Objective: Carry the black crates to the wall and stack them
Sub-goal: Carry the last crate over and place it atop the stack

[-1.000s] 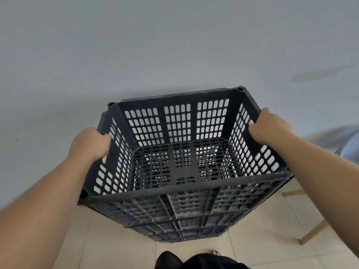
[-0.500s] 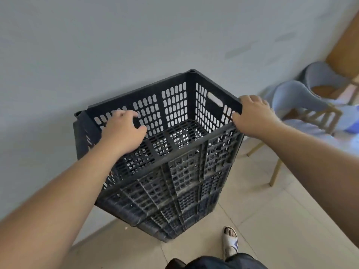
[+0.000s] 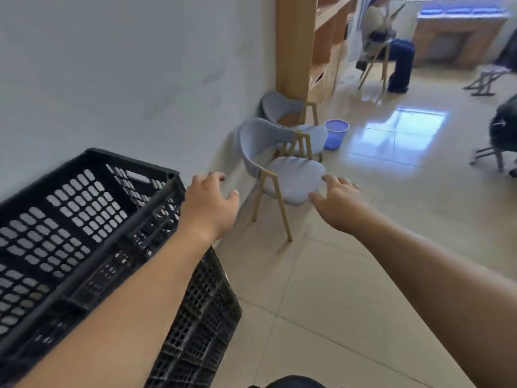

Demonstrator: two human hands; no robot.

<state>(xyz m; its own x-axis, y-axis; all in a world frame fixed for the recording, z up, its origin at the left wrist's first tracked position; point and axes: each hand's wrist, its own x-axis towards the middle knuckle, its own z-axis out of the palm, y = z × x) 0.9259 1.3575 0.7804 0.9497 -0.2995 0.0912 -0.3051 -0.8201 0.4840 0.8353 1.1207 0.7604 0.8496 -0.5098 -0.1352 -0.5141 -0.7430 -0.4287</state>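
Note:
A stack of black slotted crates (image 3: 84,233) stands against the white wall (image 3: 126,79) at the lower left; the top crate is empty and more crates show beneath it. My left hand (image 3: 211,203) hovers just right of the top crate's near corner, fingers loosely spread, holding nothing. My right hand (image 3: 337,203) is further right over the floor, fingers spread, also empty. Neither hand touches a crate.
Two grey chairs with wooden legs (image 3: 282,169) stand along the wall ahead, a blue bin (image 3: 335,134) behind them. A wooden shelf unit (image 3: 302,43) follows. A seated person (image 3: 391,46) is far back; an office chair (image 3: 503,130) stands right. Tiled floor (image 3: 321,289) lies between.
Both hands have let go of the top crate and drawn away to the right. The view has swung right, so the crate stack now sits at the left edge.

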